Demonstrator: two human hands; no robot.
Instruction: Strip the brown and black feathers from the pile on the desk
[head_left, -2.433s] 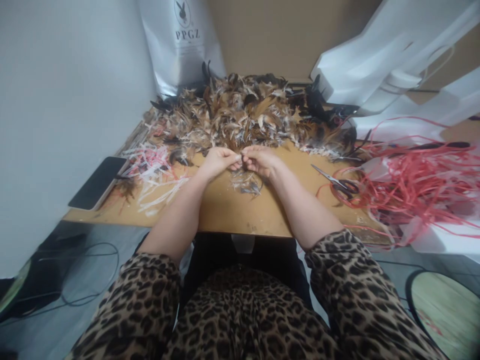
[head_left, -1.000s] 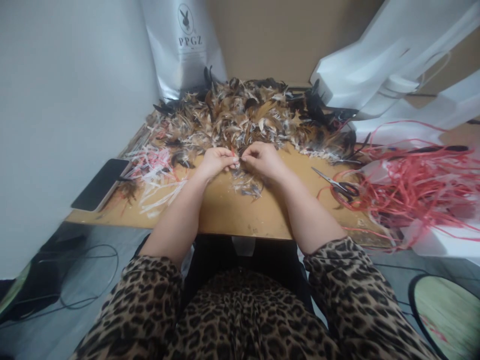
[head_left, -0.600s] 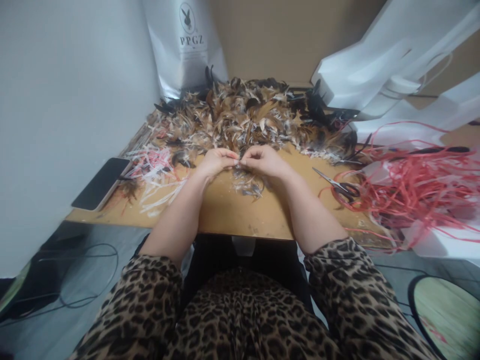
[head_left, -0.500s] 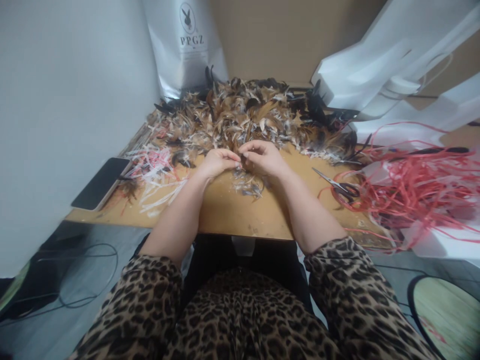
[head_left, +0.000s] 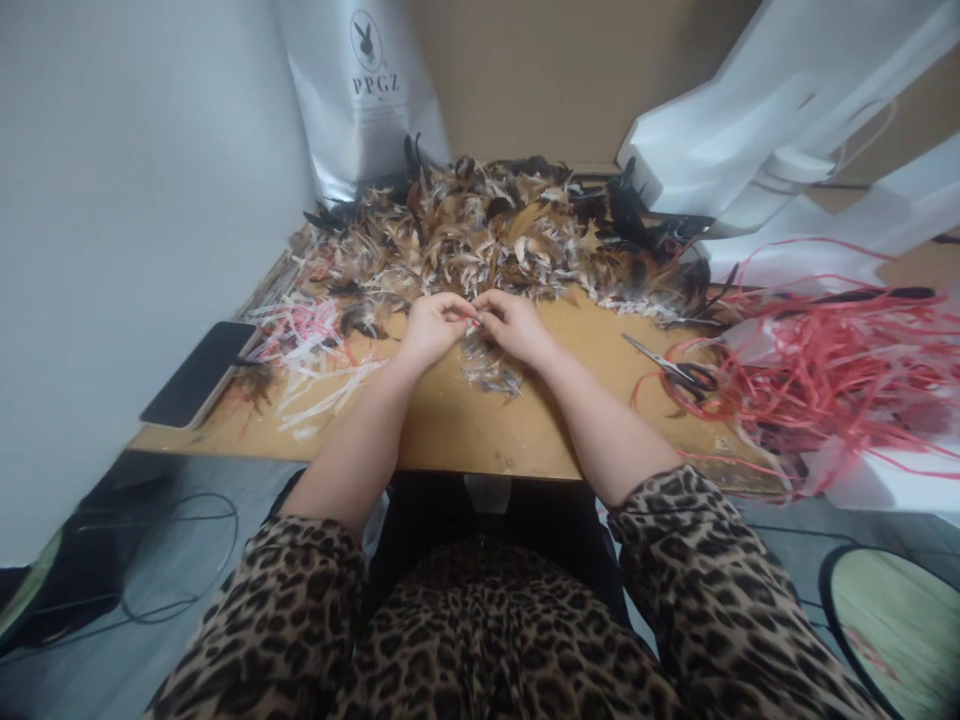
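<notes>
My left hand [head_left: 436, 328] and my right hand [head_left: 511, 325] meet fingertip to fingertip over the wooden table [head_left: 480, 435]. Both are closed in a pinch, and a tiny reddish bit shows between the fingertips. What they hold is too small and too hidden to name. Just below the fingers lies a small scatter of greyish feather bits [head_left: 491, 370]. A large heap of brown and black feathers [head_left: 480, 225] spreads right behind the hands.
Scissors [head_left: 671, 368] lie to the right, beside a tangle of red ribbon strips [head_left: 832, 380]. On the left are a phone [head_left: 199, 375] and white and pink strips [head_left: 304, 335]. A silver bag [head_left: 367, 110] stands behind the feathers; white sheeting [head_left: 712, 130] hangs at the back right.
My right hand has come closer to the left, and its fingers have closed in so the fingertips now meet. The camera view has shifted slightly.
</notes>
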